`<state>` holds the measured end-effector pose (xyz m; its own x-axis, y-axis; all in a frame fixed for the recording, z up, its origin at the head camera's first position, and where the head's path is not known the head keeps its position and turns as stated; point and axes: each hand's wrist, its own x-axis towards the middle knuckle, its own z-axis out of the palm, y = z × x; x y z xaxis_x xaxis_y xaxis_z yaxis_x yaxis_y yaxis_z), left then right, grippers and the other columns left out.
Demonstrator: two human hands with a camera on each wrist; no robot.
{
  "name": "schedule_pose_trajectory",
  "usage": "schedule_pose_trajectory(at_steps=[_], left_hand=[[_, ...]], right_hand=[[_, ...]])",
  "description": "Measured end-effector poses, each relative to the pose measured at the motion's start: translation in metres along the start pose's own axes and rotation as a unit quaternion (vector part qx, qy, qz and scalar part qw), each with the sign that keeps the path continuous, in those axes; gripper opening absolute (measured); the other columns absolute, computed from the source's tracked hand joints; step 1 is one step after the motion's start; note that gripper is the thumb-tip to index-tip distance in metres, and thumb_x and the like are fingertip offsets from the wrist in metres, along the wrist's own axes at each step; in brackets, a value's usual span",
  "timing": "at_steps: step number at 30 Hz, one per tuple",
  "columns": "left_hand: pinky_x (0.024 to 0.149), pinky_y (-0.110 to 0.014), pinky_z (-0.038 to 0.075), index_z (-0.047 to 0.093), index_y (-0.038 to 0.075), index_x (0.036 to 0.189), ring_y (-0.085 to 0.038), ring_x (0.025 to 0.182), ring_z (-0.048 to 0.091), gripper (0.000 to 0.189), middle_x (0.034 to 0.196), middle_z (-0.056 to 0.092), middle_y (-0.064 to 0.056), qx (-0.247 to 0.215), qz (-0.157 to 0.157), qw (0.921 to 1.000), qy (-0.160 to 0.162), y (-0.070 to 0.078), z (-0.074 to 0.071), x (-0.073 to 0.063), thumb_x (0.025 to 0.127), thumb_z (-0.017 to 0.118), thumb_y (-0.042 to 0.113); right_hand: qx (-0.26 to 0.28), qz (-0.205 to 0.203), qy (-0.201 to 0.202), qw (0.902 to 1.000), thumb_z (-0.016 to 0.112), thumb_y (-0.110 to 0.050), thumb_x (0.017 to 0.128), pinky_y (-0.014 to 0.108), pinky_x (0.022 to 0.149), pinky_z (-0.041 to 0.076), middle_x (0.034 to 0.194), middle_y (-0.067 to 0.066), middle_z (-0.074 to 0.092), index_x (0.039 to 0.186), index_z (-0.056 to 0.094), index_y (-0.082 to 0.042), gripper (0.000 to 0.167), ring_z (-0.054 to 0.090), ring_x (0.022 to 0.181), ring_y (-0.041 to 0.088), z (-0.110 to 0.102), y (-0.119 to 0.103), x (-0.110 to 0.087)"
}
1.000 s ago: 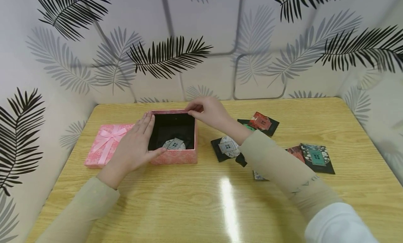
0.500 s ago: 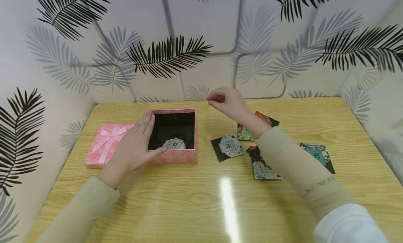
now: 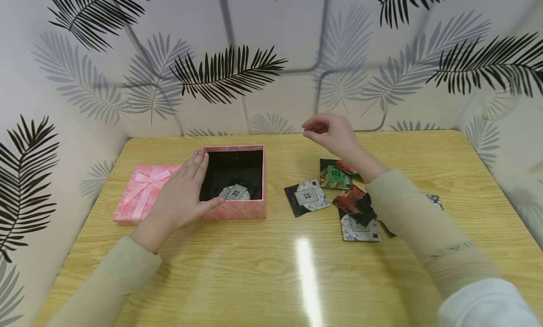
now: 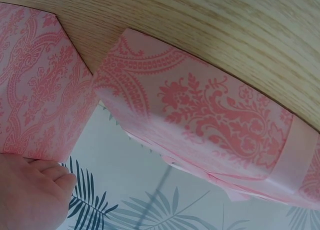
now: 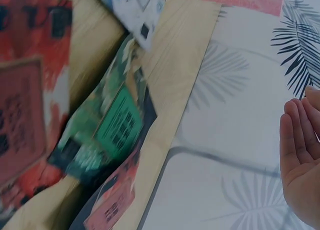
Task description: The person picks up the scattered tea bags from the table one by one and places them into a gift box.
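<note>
A pink patterned box [image 3: 235,211] stands uncovered, its black inside facing up. One small packet [image 3: 235,193] with a pale label lies in it. My left hand [image 3: 180,195] rests against the box's left side with fingers straight, the thumb reaching along the front rim. In the left wrist view the fingertips meet the edge of the box [image 4: 42,85]. My right hand [image 3: 335,134] holds nothing and hovers over the table's back edge, fingers loosely bent. Below it lie a green-labelled packet [image 3: 336,175] and a red packet [image 3: 350,200].
The pink lid [image 3: 140,200] with a ribbon bow lies left of the box, partly behind my left hand. A white-and-black packet [image 3: 308,196] sits right of the box. Another pale packet [image 3: 360,229] lies nearer me. The right sleeve [image 3: 415,223] covers part of the pile. A patterned wall [image 3: 288,101] backs the table.
My right hand has moved right from the box's back right corner, away from the box, over the packets. My left hand has stayed at the box.
</note>
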<state>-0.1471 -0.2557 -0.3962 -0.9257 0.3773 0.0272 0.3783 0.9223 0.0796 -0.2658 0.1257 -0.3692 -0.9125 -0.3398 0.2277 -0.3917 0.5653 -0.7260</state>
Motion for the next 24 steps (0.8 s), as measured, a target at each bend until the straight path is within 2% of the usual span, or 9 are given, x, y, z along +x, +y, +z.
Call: schedule_pose_trajectory(at_steps=[15,24], left_hand=[[0.135,-0.053,0.021,0.013,-0.006,0.167,-0.04,0.166,0.014,0.111,0.178,0.01,-0.022,0.002,-0.005,1.0,-0.006,0.001,-0.001,-0.001,0.097,0.06,0.066],[0.135,-0.053,0.021,0.013,-0.006,0.167,-0.04,0.166,0.014,0.111,0.178,0.01,-0.022,-0.001,-0.004,1.0,-0.002,0.001,0.0,-0.001,0.097,0.061,0.064]], right_hand=[[-0.024,0.027,0.005,0.9994,0.072,-0.015,0.103,0.041,0.09,0.058,0.118,0.021,0.075,0.123,0.074,-0.001,0.025,0.073,0.104,0.035,-0.028,0.038,-0.018],[-0.033,0.051,0.0,0.9982,0.072,-0.017,0.102,0.02,0.083,0.052,0.117,0.024,0.075,0.126,0.072,0.001,0.03,0.072,0.104,0.036,-0.041,0.058,-0.029]])
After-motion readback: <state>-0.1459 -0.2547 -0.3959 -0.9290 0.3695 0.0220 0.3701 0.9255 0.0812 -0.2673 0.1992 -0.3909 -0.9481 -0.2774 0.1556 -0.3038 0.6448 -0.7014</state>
